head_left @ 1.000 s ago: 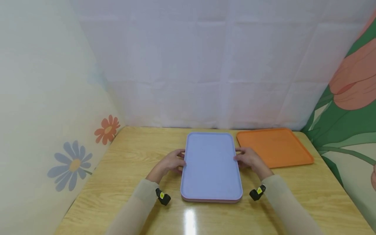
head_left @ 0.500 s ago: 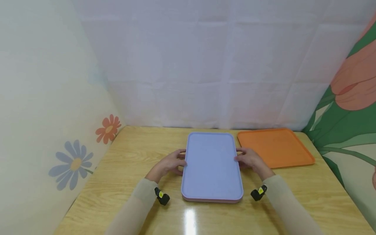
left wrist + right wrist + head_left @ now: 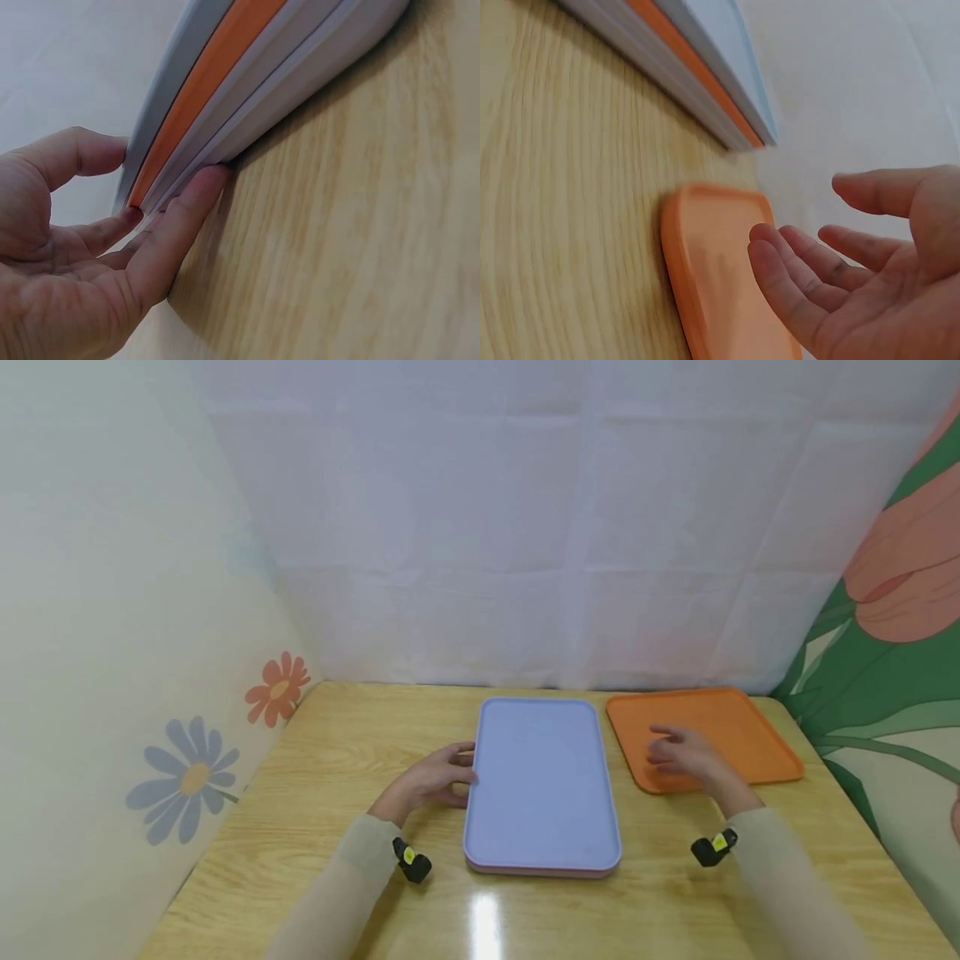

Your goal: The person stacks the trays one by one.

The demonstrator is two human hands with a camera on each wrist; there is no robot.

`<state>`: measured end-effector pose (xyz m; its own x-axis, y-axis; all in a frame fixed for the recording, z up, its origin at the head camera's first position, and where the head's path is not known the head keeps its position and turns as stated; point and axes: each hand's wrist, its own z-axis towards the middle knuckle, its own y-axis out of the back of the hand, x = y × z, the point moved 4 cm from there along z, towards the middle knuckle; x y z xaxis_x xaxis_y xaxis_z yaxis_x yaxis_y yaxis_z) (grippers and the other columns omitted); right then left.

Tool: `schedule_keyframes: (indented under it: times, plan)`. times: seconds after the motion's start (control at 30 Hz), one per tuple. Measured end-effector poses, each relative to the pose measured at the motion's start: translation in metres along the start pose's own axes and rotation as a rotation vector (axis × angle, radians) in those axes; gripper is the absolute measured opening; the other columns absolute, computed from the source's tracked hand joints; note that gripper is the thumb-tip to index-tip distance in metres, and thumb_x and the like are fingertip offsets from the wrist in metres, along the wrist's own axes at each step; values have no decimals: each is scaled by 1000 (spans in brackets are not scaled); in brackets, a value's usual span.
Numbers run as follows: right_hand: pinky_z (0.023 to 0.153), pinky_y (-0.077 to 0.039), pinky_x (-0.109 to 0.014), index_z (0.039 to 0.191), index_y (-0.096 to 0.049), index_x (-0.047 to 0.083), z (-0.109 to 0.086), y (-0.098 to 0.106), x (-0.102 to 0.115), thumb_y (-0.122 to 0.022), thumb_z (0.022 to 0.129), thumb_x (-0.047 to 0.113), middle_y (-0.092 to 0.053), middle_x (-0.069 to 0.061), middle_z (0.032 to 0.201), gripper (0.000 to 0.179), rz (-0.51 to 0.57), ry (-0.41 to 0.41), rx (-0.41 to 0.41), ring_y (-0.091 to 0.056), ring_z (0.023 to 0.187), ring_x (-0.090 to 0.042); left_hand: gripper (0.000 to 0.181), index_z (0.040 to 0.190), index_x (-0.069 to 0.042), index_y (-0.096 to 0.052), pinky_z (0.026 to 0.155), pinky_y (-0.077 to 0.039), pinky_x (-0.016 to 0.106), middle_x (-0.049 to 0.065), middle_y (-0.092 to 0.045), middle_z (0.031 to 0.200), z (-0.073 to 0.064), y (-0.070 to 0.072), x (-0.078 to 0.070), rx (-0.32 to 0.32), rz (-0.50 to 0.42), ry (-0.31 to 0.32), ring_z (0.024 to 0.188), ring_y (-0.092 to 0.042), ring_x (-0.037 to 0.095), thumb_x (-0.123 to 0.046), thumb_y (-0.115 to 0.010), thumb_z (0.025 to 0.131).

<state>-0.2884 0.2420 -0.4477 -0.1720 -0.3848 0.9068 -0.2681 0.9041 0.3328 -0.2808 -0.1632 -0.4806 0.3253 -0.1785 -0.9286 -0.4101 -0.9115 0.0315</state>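
Note:
A stack of rectangular trays stands on the table with a light blue tray [image 3: 542, 785] on top. In the left wrist view an orange tray [image 3: 196, 90] shows below the top one, over pale lilac trays [image 3: 285, 94]. My left hand [image 3: 435, 775] touches the stack's left side, fingertips along the tray edges and thumb at the top tray's rim. My right hand [image 3: 684, 754] is off the stack, holding nothing, fingers apart and slightly bent. It hovers over a separate orange tray [image 3: 731, 722], whose rounded corner [image 3: 720, 196] shows beneath it in the right wrist view.
The wooden table [image 3: 360, 727] meets a white cloth backdrop [image 3: 450, 527] at its back edge. Flower-painted walls rise on both sides, a blue flower [image 3: 183, 781] on the left and large pink petals [image 3: 911, 560] on the right.
My right hand has let go of the stack's right side and moved right, over the orange tray. My left hand and the stack stay in place.

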Motion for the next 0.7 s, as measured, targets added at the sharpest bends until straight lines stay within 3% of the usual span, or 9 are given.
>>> schedule_keyframes:
  times: [0.3, 0.4, 0.57, 0.7]
  plan:
    - [100, -53, -48, 152, -16, -19, -17, 60, -15, -44, 108, 12, -39, -43, 144, 61, -123, 37, 22, -53, 128, -48, 78, 159, -3, -23, 90, -57, 55, 29, -30, 158, 0, 1, 0, -1, 1, -7, 126, -54, 38, 2, -63, 91]
    - [99, -54, -44, 151, -14, -20, -20, 77, -22, -45, 107, 14, -40, -43, 144, 63, -138, 35, 32, -60, 121, -38, 78, 158, -3, -25, 89, -57, 55, 29, -32, 157, 1, 2, 1, -6, 7, -7, 126, -54, 39, 2, -64, 91]
    - [94, -57, -36, 150, -13, -21, -26, 101, -27, -48, 106, 15, -43, -42, 142, 67, -140, 23, 36, -64, 104, -7, 78, 158, -4, -26, 88, -58, 54, 28, -34, 157, 1, 2, 0, -15, 13, -4, 124, -55, 36, 2, -64, 90]
    - [92, -56, -32, 150, -10, -21, -31, 115, -31, -48, 106, 18, -38, -43, 145, 70, -147, 7, 43, -61, 101, -1, 78, 158, -5, -27, 87, -59, 54, 27, -35, 156, 0, 2, -1, -19, 14, -2, 121, -56, 35, 2, -65, 90]
